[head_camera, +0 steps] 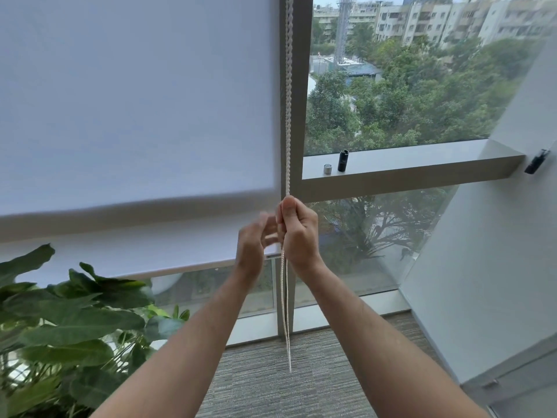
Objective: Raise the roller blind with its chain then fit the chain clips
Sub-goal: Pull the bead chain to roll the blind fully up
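White plastic beads run through my right hand point(297, 233): the beaded roller-blind chain point(288, 95) comes down along the grey window mullion point(298, 86), passes into my fist, where my fingers and thumb are curled tight around it, and hangs on below as a slack double strand that ends above the grey carpet point(316, 372). My left hand point(256, 239) is just beside it, blurred, with fingers loosely spread; I cannot tell whether it touches the chain, and it seems to hold nothing. The white fabric roller blind point(135, 101) to the left has its bottom bar point(120, 267) low, near wrist height, so I judge the raising is only under way and the clips are not yet due. Next comes a steady downward pull on the correct strand, with the left hand taking hold above. On the grey sill point(422, 158) stand a small silver cylinder point(327, 169) and a black cylinder point(343, 160); whether these are the clips I cannot say.
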